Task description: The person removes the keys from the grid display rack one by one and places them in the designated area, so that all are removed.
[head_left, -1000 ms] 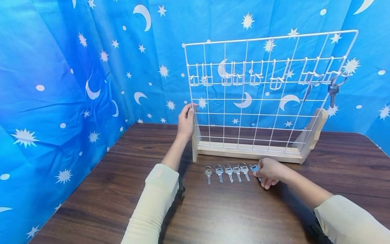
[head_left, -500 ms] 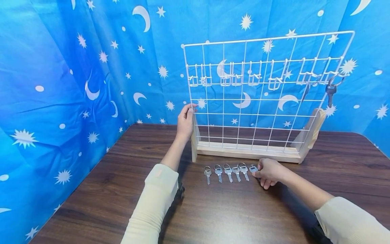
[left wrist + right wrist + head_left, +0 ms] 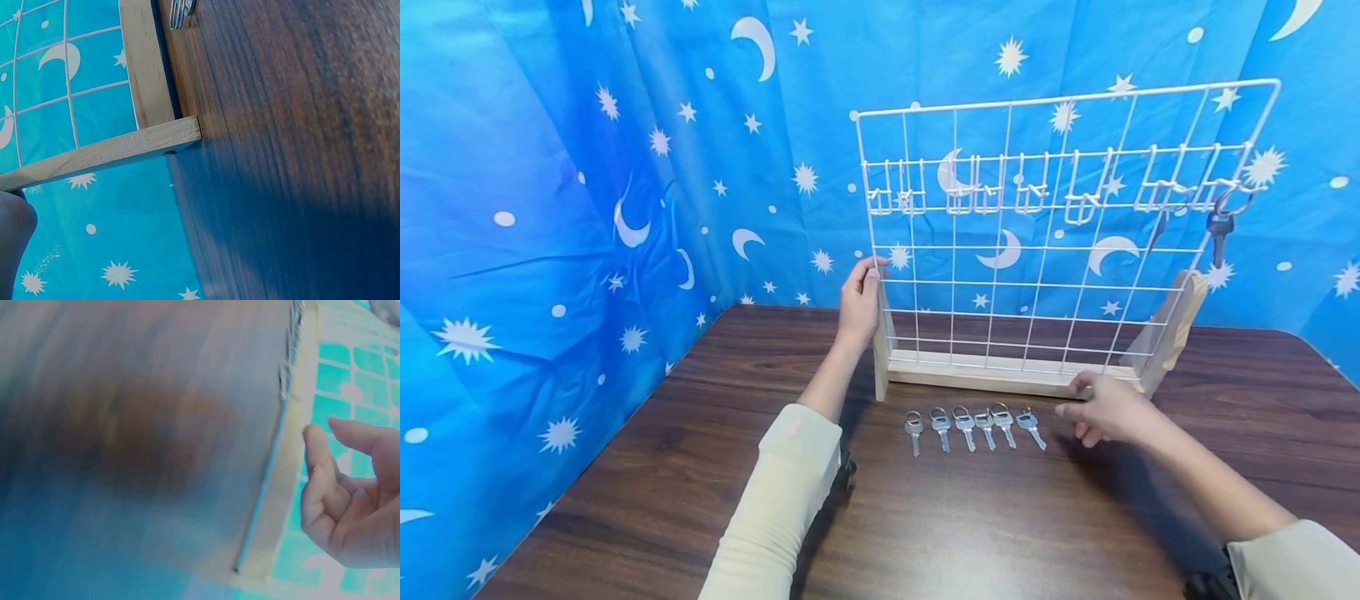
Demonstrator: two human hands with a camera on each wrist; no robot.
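My left hand (image 3: 859, 302) grips the left wooden upright (image 3: 881, 358) of a white wire grid rack (image 3: 1009, 103). In the left wrist view only a dark bit of that hand shows beside the upright (image 3: 106, 153). My right hand (image 3: 1108, 408) is in the air at the front right of the wooden base, holding nothing, its fingers loosely bent with thumb and forefinger apart (image 3: 356, 506). Just left of it a silver key (image 3: 1032, 429) lies on the table, at the right end of a row of several silver keys with rings (image 3: 964, 427).
White hooks (image 3: 1081, 207) hang along the grid's upper wires. At its right end hang a dark-headed key (image 3: 1220, 225) and another thin key (image 3: 1157, 229). The brown wood-grain table (image 3: 925, 525) runs back to a blue star-and-moon curtain (image 3: 805, 100).
The right hand has let go of the rightmost key and moved right, away from the row. That key now lies fully visible. The left hand keeps its place on the rack.
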